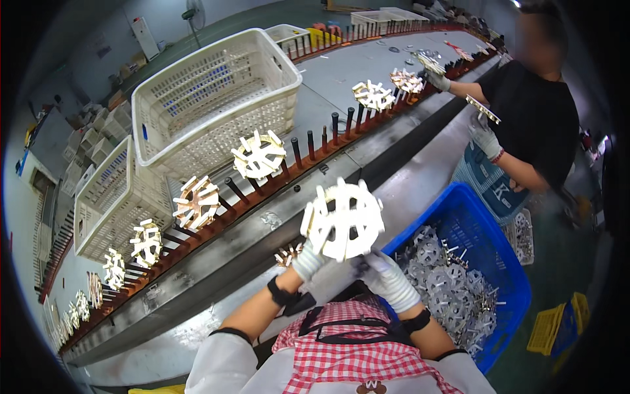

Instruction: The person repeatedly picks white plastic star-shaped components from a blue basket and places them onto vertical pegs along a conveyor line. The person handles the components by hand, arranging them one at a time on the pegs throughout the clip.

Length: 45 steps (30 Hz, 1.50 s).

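Nearest to us is the red-and-white checked apron (354,358) we wear, with our white-gloved hands beyond it. Our left hand (307,262) grips the lower left of a bright slotted metal disc (344,217) with stubby prongs around its rim, which we have raised in front of us, face up toward the camera. Our right hand (388,279) is at the disc's lower right edge, fingers bent; we cannot tell whether it is closed on the metal. To our right sits a blue basket (472,217) heaped with grey metal parts (449,285). Past our hands runs a slanting line of dark-tipped pegs (310,142), where similar pronged discs (259,156) stand in a row, one of them coppery (197,202). Behind the pegs, we see a large white crate (216,131) on the grey table (328,72), with another white crate (105,203) beside it. Farther along on the right, a co-worker (531,118) in a black shirt holds a pronged piece in each gloved hand. Beyond the table stands a fan (191,14).
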Motion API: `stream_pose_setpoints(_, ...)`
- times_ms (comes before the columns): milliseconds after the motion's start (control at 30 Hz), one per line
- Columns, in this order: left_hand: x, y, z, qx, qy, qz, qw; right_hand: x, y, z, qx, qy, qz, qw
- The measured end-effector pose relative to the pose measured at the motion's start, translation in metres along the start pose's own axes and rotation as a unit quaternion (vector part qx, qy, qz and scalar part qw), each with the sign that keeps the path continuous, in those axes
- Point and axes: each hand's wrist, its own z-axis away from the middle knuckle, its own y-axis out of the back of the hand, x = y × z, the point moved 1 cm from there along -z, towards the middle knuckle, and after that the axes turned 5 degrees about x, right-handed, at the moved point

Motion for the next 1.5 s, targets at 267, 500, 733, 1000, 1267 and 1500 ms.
stream_pose_setpoints(267,-0.163,-0.07,-0.158,0.147,0.176,-0.057,0.972,-0.072,0.062,0.037,0.124,0.034,-0.034,0.991)
stream_pose_setpoints(500,-0.239,-0.112,-0.197,0.077,0.285,-0.163,0.941,-0.125,0.106,0.048,0.185,0.083,-0.039,0.979)
stream_pose_setpoints(733,-0.272,-0.092,-0.203,0.03,0.36,-0.391,0.847,-0.183,0.122,0.035,0.201,0.097,-0.021,0.975)
stream_pose_setpoints(1000,-0.256,-0.111,-0.206,0.32,0.184,-0.344,0.864,-0.237,0.149,-0.001,0.186,0.063,-0.024,0.98)
stream_pose_setpoints(1267,-0.285,-0.104,-0.156,0.16,0.327,-0.409,0.837,-0.305,0.192,-0.006,0.165,0.049,0.029,0.985)
stream_pose_setpoints(1500,-0.33,-0.085,-0.164,0.034,0.365,-0.398,0.841,-0.352,0.406,0.086,0.378,0.099,-0.051,0.919)
